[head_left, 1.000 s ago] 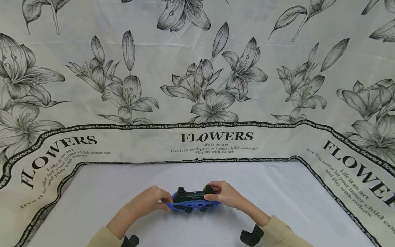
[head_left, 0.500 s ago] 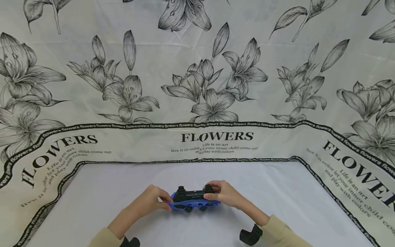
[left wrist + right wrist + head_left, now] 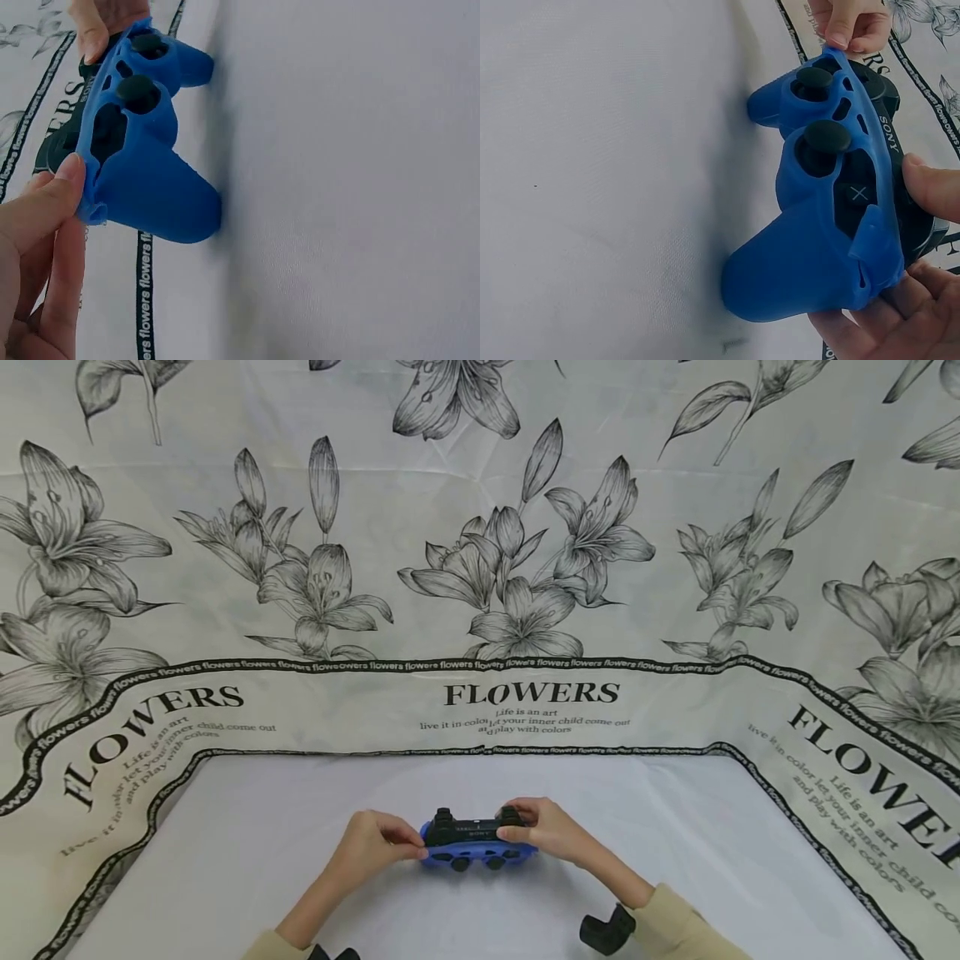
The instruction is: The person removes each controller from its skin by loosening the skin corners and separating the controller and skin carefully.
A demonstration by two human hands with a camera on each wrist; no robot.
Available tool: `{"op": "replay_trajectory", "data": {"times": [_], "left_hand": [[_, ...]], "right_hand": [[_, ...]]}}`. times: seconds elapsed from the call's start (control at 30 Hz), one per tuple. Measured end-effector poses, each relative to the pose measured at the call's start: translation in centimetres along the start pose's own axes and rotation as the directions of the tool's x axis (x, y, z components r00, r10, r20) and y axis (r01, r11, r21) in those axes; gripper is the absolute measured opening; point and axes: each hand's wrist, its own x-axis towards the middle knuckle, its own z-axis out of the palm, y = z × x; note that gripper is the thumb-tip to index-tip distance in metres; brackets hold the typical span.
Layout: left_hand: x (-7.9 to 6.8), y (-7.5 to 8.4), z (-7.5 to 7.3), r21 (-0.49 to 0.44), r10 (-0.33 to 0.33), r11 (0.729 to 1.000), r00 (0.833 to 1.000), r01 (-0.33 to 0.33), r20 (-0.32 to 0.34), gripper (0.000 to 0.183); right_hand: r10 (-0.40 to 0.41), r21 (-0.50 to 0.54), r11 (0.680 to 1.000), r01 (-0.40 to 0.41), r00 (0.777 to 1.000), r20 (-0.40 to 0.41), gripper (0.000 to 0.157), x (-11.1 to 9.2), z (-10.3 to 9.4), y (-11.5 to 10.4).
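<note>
A black game controller (image 3: 889, 139) with SONY lettering stands on its grips on the white table, partly inside a blue silicone cover (image 3: 480, 853). The cover wraps both grips, while the black back edge with the shoulder buttons shows bare. My left hand (image 3: 372, 842) pinches the cover's edge at the left end between thumb and fingers, plainly seen in the left wrist view. My right hand (image 3: 551, 832) holds the controller's right end, thumb on the black back and fingers beneath. Near that hand a flap of the cover (image 3: 870, 232) is folded over by the buttons.
The white tabletop (image 3: 262, 827) is bordered at the back and sides by a floral cloth (image 3: 525, 710) with printed words. Black wrist-worn devices (image 3: 607, 929) sit below both forearms, close to the table's surface.
My left hand has shifted slightly to the right and its forearm has swung inward, still pinching the cover's edge. The right hand holds nearly still. The head view has shifted a little.
</note>
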Motion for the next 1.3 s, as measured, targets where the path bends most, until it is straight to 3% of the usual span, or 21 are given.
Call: {"op": "replay_trajectory", "data": {"times": [0.13, 0.27, 0.53, 0.8, 1.13, 1.3], "left_hand": [[0.0, 0.3, 0.5, -0.023, -0.092, 0.996, 0.991, 0.090, -0.096, 0.018], [0.4, 1.0, 0.8, 0.011, -0.087, 0.996, 0.988, 0.089, -0.131, 0.026], [1.3, 0.8, 1.9, -0.052, -0.118, 0.992, 0.992, 0.116, -0.045, 0.045], [1.6, -0.2, 3.0, -0.123, -0.155, 0.981, 0.988, 0.151, -0.020, 0.057], [1.2, -0.5, 3.3, -0.180, -0.152, 0.974, 0.986, 0.137, -0.071, 0.055], [1.4, -0.7, 3.7, -0.191, -0.143, 0.973, 0.986, 0.126, -0.081, 0.054]], "right_hand": [[-0.003, -0.010, 1.000, 0.003, 1.000, 0.006, 0.043, 0.0, 0.0, 0.0], [-0.008, -0.013, 1.000, 0.008, 1.000, 0.009, 0.043, -0.1, 0.0, -0.1], [0.003, 0.015, 1.000, -0.003, 1.000, 0.005, 0.044, -0.1, 0.0, 0.0], [0.016, 0.010, 1.000, -0.016, 1.000, -0.014, 0.050, 0.0, 0.0, 0.1], [0.005, 0.052, 0.999, -0.006, 1.000, 0.013, 0.054, 0.3, 0.0, 0.2], [-0.003, 0.021, 1.000, 0.005, 0.996, -0.086, 0.052, -0.2, 0.2, 0.6]]}}
